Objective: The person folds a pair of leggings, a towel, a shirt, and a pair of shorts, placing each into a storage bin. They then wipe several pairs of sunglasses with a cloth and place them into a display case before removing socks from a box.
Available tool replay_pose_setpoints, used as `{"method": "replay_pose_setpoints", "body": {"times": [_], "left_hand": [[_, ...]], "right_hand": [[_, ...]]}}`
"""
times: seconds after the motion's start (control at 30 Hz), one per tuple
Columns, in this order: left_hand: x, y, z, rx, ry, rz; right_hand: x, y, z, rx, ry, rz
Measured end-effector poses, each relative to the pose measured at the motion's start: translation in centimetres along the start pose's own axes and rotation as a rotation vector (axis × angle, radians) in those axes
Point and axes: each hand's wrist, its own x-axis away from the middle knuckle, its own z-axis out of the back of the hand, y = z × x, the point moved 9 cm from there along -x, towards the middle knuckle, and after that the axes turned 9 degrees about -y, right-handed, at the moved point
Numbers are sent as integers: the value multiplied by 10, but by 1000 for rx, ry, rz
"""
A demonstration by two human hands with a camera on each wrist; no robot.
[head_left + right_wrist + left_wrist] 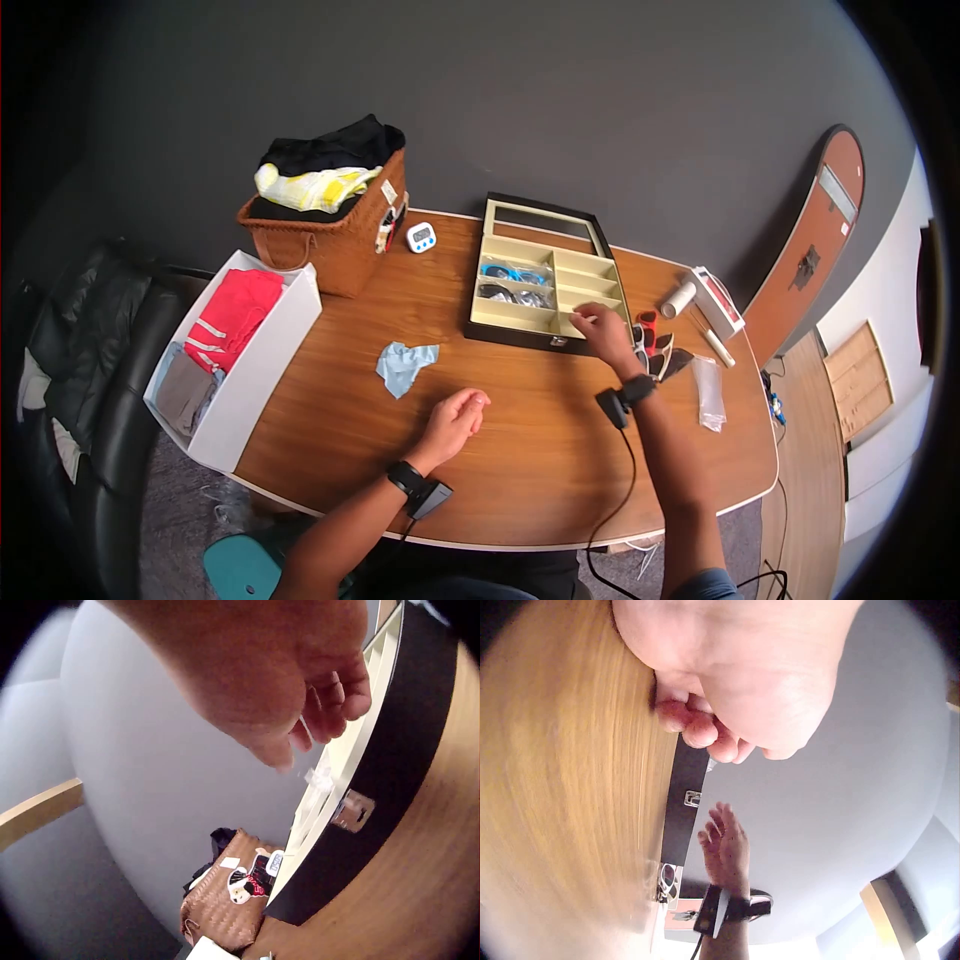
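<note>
A black eyewear case with cream compartments stands on the table, its windowed lid raised. In its left compartments lie blue-framed eyewear and dark eyewear, both in clear plastic. My right hand hovers over the case's front right compartments, fingers loosely bent and holding nothing; in the right wrist view it hangs above the rim near the metal clasp. My left hand rests at the tabletop in front of the case, fingers relaxed and curled inward, with nothing in them. A light blue cloth lies to its upper left.
Several sunglasses lie right of the case, beside a clear plastic sleeve, a white roll and a white box. On the left stand a white bin of folded clothes, a brown basket and a small timer.
</note>
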Motion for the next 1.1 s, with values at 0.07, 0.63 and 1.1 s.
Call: {"method": "replay_pose_setpoints", "body": {"times": [0.07,0.63,1.1], "left_hand": [[-1,0,3,-22,16,-15],[-4,0,11,210,70,-127],[-5,-1,6,193,35,-61]], "right_hand": [[-36,-13,-18,157,94,39],[31,-100,5,-906,-133,57],[144,-2,-76,-808,-101,-132]]}}
